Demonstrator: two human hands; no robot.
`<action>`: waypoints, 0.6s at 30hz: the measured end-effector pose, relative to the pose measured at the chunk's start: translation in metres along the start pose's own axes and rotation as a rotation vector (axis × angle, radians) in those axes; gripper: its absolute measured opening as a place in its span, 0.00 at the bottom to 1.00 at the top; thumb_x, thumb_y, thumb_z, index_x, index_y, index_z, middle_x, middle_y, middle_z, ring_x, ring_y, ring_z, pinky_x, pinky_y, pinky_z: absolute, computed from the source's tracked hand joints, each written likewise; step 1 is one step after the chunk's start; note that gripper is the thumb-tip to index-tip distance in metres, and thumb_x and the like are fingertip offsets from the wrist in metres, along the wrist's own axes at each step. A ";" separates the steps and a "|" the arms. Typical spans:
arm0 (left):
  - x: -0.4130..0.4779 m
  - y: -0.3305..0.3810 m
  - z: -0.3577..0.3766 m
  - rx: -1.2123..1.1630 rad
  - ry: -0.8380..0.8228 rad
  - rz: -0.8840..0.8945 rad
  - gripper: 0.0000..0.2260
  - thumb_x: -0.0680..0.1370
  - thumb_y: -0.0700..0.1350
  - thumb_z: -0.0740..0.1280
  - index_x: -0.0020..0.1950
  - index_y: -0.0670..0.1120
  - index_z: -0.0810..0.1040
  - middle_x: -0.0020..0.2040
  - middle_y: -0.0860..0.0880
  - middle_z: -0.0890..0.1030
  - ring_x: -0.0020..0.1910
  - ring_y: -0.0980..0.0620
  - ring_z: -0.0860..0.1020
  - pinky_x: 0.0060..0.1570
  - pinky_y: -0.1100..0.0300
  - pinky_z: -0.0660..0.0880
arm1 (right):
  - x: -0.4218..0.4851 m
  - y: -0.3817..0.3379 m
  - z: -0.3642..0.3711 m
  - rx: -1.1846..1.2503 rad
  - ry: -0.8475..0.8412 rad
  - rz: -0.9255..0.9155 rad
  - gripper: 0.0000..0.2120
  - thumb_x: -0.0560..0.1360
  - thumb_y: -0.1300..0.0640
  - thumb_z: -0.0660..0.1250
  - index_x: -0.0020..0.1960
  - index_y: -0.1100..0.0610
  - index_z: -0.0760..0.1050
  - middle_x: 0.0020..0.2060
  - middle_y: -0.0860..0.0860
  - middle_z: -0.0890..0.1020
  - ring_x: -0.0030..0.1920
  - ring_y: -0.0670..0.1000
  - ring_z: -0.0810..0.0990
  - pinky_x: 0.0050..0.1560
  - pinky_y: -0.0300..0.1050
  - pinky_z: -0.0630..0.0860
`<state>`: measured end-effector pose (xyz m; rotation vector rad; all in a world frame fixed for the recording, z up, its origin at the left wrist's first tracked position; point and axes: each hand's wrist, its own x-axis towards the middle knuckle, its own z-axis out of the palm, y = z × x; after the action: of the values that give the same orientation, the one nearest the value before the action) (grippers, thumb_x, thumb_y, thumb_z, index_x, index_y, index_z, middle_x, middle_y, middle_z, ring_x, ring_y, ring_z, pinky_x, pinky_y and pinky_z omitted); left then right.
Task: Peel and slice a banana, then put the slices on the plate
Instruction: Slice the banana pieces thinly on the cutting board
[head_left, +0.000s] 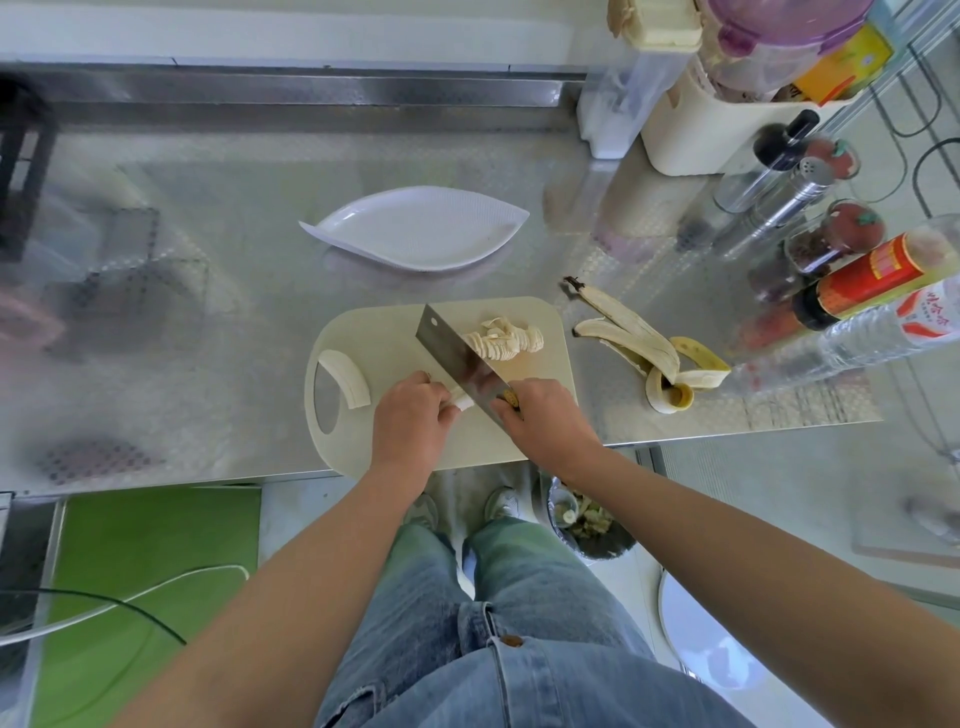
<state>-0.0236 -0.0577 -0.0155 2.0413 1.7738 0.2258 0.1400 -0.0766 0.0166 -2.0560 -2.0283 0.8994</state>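
A cream cutting board (545, 332) lies at the counter's front edge. My right hand (545, 421) grips the handle of a steel cleaver (457, 364), whose blade stands across the board. My left hand (410, 421) holds a short peeled banana piece (464, 402) against the blade's left side. A heap of banana slices (504, 340) lies to the right of the blade. Another curved peeled banana piece (345, 379) rests at the board's left end by the handle hole. The white leaf-shaped plate (421, 228) sits behind the board with nothing on it.
The banana peel (644, 348) lies on the steel counter right of the board. Bottles, shakers and jars (810, 244) crowd the right side, with a cream container (691, 130) behind them. A waste bin (587, 525) stands on the floor below the counter's edge.
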 end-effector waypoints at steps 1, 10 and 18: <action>0.000 0.000 0.000 -0.004 0.001 0.000 0.06 0.75 0.45 0.70 0.46 0.43 0.84 0.41 0.47 0.77 0.37 0.49 0.72 0.38 0.57 0.69 | 0.000 0.000 0.001 -0.008 -0.008 0.004 0.16 0.80 0.53 0.59 0.35 0.59 0.66 0.31 0.53 0.69 0.33 0.55 0.68 0.35 0.45 0.62; -0.001 0.000 0.000 -0.012 -0.005 -0.002 0.07 0.75 0.46 0.70 0.47 0.43 0.84 0.41 0.47 0.76 0.39 0.47 0.74 0.39 0.55 0.71 | 0.000 0.004 0.011 -0.006 -0.027 0.049 0.15 0.80 0.52 0.59 0.38 0.59 0.68 0.34 0.55 0.72 0.35 0.55 0.71 0.36 0.46 0.64; 0.000 -0.001 0.001 0.014 -0.012 0.002 0.08 0.75 0.47 0.70 0.47 0.44 0.84 0.42 0.47 0.76 0.39 0.48 0.74 0.38 0.57 0.69 | 0.000 0.003 0.001 0.064 0.028 0.030 0.18 0.78 0.53 0.61 0.32 0.59 0.65 0.26 0.52 0.67 0.31 0.56 0.67 0.34 0.46 0.62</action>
<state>-0.0241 -0.0575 -0.0166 2.0501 1.7711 0.2020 0.1419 -0.0775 0.0146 -2.0589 -1.9345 0.9228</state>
